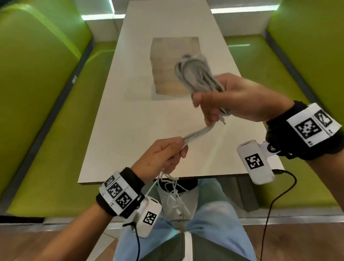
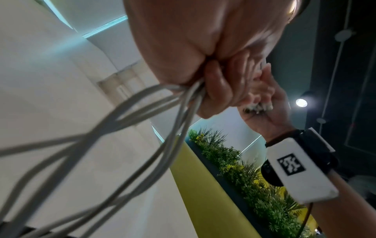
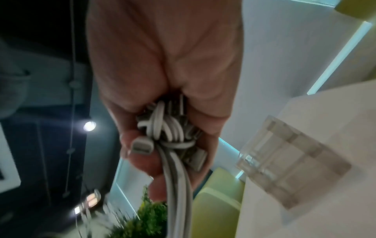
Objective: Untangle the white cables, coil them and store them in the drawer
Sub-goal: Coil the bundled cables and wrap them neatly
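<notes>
Over pale table (image 1: 127, 116), clear drawer unit (image 1: 171, 71) far; right hand (image 1: 230, 101) gripping coiled cables (image 1: 196, 74); left hand (image 1: 164, 154) pinching strands.

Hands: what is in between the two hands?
A short stretch of white cables runs taut from the left hand up to the right hand, over the bare table. The head view shows it.

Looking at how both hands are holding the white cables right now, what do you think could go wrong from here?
1. The right hand grips a bundle of cable loops with a connector jammed among the strands; pulling might tighten a knot.
2. Loose cable ends dangle below the left hand, off the table edge, and may snag or re-tangle.
</notes>
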{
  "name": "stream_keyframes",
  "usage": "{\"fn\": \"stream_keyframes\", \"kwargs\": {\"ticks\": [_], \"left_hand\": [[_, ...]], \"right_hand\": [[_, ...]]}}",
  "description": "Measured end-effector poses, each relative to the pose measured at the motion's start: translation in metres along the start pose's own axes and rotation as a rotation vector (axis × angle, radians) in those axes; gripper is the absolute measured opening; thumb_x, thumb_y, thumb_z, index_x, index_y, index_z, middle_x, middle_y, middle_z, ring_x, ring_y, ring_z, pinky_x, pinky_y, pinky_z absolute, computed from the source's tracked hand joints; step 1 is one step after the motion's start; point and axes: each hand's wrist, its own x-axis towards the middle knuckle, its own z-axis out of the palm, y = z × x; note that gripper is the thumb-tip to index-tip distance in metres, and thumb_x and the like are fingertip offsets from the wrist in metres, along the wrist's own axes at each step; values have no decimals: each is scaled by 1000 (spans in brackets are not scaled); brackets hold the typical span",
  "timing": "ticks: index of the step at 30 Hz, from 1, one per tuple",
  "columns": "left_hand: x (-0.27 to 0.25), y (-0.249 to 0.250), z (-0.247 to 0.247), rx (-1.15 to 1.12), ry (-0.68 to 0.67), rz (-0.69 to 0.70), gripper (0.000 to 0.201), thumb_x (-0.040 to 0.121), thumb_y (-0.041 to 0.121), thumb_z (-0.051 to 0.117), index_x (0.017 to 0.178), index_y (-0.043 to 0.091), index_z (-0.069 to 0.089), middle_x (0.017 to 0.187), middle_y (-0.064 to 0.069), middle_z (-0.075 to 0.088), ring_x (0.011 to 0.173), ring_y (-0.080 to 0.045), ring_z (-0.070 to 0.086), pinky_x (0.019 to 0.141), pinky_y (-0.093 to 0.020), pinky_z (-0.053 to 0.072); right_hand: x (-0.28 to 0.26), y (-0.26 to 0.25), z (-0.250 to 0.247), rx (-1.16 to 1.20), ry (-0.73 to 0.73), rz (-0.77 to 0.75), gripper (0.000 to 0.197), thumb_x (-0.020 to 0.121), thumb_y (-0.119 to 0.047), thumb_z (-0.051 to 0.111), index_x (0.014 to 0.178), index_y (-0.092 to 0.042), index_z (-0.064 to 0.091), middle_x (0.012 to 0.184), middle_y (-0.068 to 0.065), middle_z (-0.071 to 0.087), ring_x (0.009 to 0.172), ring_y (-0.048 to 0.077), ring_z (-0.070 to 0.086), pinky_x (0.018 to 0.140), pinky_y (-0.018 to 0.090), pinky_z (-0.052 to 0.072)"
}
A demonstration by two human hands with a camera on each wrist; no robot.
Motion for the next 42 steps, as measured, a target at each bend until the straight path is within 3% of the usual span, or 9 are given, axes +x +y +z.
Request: {"fn": "stream_keyframes", "kwargs": {"ticks": [4, 7, 11, 19, 22, 25, 32, 36, 42], "left_hand": [[-6, 14, -9, -70, -76, -148, 51, 93, 44, 35, 87, 5, 67, 51, 1, 42, 37, -6, 20, 41, -24, 12], [-7, 23, -15, -190, -183, -271, 97, 84, 74, 10, 97, -6, 65, 55, -5, 51, 35, -5, 21, 40, -24, 9], [-4, 32, -13, -64, -250, -314, 127, 63, 87, -9, 95, -12, 62, 60, -19, 55, 32, -9, 23, 38, -25, 14], [-11, 30, -22, -173, -420, -494, 122, 54, 94, 32, 108, -11, 63, 101, -28, 69, 67, -24, 72, 42, -21, 48], [-14, 32, -11, 22, -354, -472, 92, 66, 81, 53, 103, -2, 66, 94, -25, 71, 59, -19, 68, 45, -22, 50], [-14, 38, -4, 311, -224, -377, 40, 78, 52, 61, 80, 13, 68, 72, -14, 71, 39, -10, 46, 39, -17, 36], [-14, 38, -6, 390, -152, -258, 34, 90, 37, 53, 69, 10, 59, 51, -4, 48, 41, -16, 29, 40, -21, 24], [-11, 34, -6, 415, -151, -201, 38, 87, 34, 59, 70, 0, 59, 54, -6, 42, 45, -13, 33, 44, -19, 27], [-14, 25, -6, 391, -179, -180, 32, 87, 31, 58, 68, 5, 58, 49, 6, 44, 45, -10, 37, 48, -17, 31]], "right_hand": [[-3, -1, 0, -336, -215, 166, 34, 81, -32, 61, 94, -1, 66, 61, 0, 60, 54, 10, 56, 49, 11, 41], [0, -6, 4, -445, -392, 295, 45, 78, -43, 62, 98, -2, 66, 67, 6, 61, 58, 14, 55, 53, 13, 42], [9, -6, 23, -571, -640, 347, 18, 90, -20, 61, 104, -9, 62, 77, -1, 59, 59, 10, 50, 55, 16, 43], [17, 9, 55, -994, -801, 245, 18, 89, -16, 60, 85, -29, 48, 64, -13, 50, 57, 2, 45, 55, 13, 35], [21, 10, 60, -1061, -803, 236, 14, 89, -17, 59, 103, -20, 58, 81, -7, 64, 62, 4, 48, 58, 12, 37], [25, 9, 56, -1001, -754, 259, 8, 88, -23, 61, 87, -29, 55, 80, -1, 66, 64, 11, 53, 58, 17, 40], [20, 18, 49, -787, -520, 234, 41, 80, -33, 71, 109, -11, 51, 101, 0, 54, 63, 2, 53, 50, 12, 39], [20, 26, 49, -695, -565, 279, 25, 83, -30, 69, 91, -7, 63, 68, -1, 63, 55, 12, 54, 49, 16, 40], [10, 41, 54, -514, -575, 304, 23, 89, -19, 62, 87, 4, 59, 57, 0, 62, 50, 16, 55, 49, 20, 43]]}}
